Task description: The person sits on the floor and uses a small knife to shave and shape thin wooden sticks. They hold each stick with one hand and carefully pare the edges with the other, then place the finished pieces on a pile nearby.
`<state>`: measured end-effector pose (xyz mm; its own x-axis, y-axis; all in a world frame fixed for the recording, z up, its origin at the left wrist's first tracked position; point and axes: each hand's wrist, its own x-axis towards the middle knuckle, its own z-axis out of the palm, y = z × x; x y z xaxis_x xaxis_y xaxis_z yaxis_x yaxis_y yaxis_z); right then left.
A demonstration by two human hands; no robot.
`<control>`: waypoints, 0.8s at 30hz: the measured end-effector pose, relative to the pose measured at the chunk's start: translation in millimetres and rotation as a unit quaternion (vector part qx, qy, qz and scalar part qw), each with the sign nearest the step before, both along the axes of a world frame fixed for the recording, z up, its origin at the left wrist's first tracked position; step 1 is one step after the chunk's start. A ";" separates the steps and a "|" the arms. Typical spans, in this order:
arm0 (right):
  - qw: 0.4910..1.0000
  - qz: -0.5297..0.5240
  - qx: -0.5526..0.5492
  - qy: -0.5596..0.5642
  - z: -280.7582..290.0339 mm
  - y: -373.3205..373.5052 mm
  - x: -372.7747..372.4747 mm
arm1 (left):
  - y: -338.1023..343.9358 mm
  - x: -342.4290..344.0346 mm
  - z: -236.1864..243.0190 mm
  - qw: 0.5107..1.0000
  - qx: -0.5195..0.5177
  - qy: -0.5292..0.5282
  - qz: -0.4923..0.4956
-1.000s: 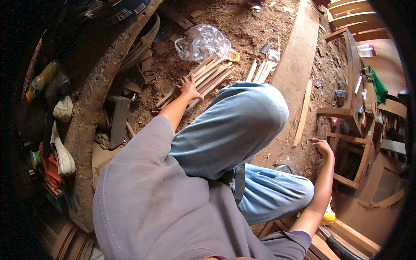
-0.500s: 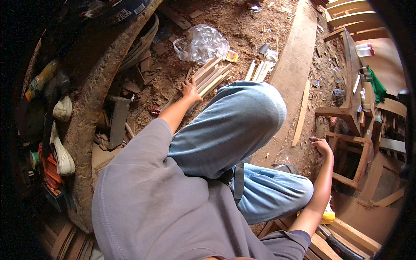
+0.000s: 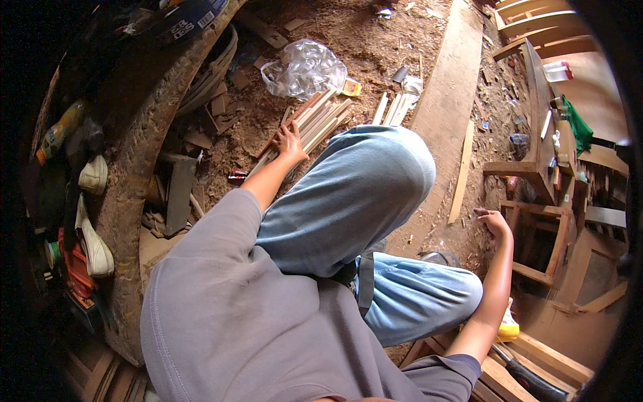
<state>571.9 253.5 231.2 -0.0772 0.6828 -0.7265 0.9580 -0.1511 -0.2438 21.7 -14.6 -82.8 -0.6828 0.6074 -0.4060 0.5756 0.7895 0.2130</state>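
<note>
My left hand [image 3: 289, 142] lies over the near left side of a bundle of thin wooden strips [image 3: 323, 120] on the ground beyond my raised knee. Its fingers are spread across the strips, not wrapped round them. Off to the right, past my bent leg, my right hand [image 3: 493, 222] hangs in the air with loosely bent fingers apart and nothing visible in it. The nearest thing to it is a small wooden frame [image 3: 534, 273]. A second, smaller group of pale strips [image 3: 400, 109] shows just beyond my knee.
Shavings cover the ground. A crumpled clear plastic bag [image 3: 305, 69] lies behind the strips, and a long wide board [image 3: 450, 74] runs away to the right. Left stands a thick rough timber [image 3: 140, 154] with white shoes [image 3: 96, 244] beside it. A black-handled tool [image 3: 529, 382] rests lower right.
The whole view has shifted slightly. My left hand's fingers have spread a little wider over the strips. My right hand keeps nearly the same place.
</note>
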 end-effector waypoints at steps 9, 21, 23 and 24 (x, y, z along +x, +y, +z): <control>1.000 -0.024 -0.006 -0.010 21.8 -12.7 -19.7 | 2.2 -8.5 7.4 0.999 -0.008 -0.032 0.010; 1.000 0.008 0.008 -0.002 5.1 -3.9 -2.2 | 4.5 0.3 21.8 0.999 -0.034 -0.024 0.008; 0.999 0.022 0.020 0.029 -0.3 -0.6 3.0 | 4.9 3.5 20.5 0.999 -0.041 -0.007 0.007; 0.999 0.025 0.017 0.021 -2.0 0.9 5.0 | 5.2 4.3 19.6 0.999 -0.047 0.002 0.006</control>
<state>576.9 254.4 229.1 -0.1413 0.7009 -0.6991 0.9531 -0.0948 -0.2876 26.0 -9.4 -63.2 -0.6910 0.5589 -0.4585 0.5670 0.8124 0.1359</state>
